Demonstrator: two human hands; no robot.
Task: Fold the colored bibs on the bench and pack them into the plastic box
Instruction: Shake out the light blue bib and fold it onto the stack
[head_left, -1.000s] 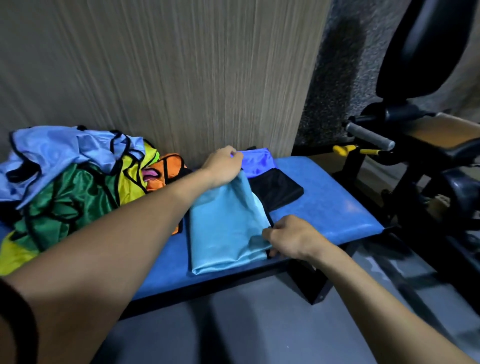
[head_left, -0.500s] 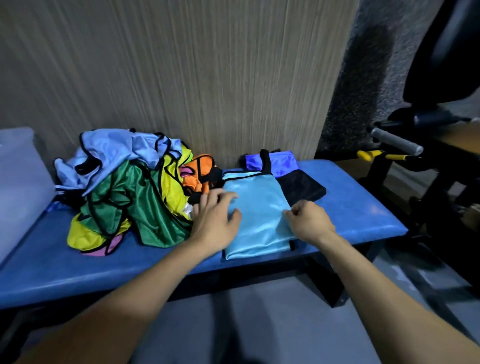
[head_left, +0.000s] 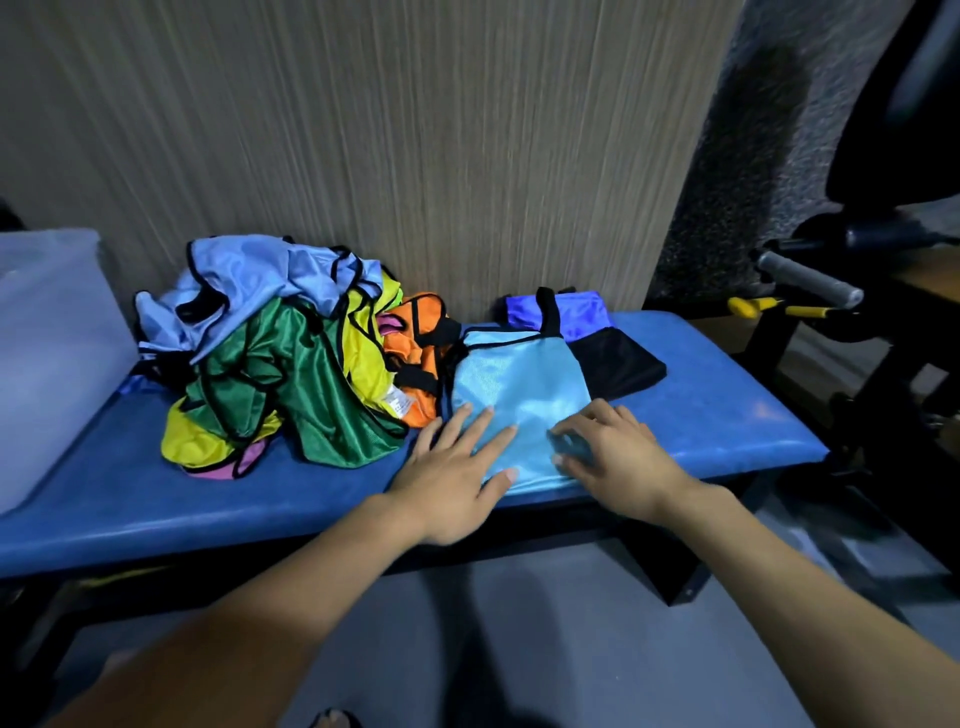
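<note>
A folded light-blue bib (head_left: 519, 384) lies flat on the blue bench (head_left: 727, 415), near its front edge. My left hand (head_left: 457, 473) rests on the bib's near left part with fingers spread straight. My right hand (head_left: 618, 457) presses the bib's near right corner, fingers bent and bunching a bit of cloth. Behind it lie a folded purple bib (head_left: 582, 312) and a folded black bib (head_left: 618, 364). A loose heap of bibs (head_left: 280, 358) in pale blue, green, yellow and orange sits to the left. The translucent plastic box (head_left: 52, 353) stands at the bench's far left.
A ribbed wall panel (head_left: 415, 145) backs the bench. Black gym equipment with a grey padded handle (head_left: 805, 280) and yellow parts (head_left: 753, 309) stands to the right. Grey floor (head_left: 519, 649) lies in front of the bench.
My left hand came from the bib's far corner to its near left part and now lies flat. My right hand opened from a pinch at the edge to a press. The view swung left, showing the box.
</note>
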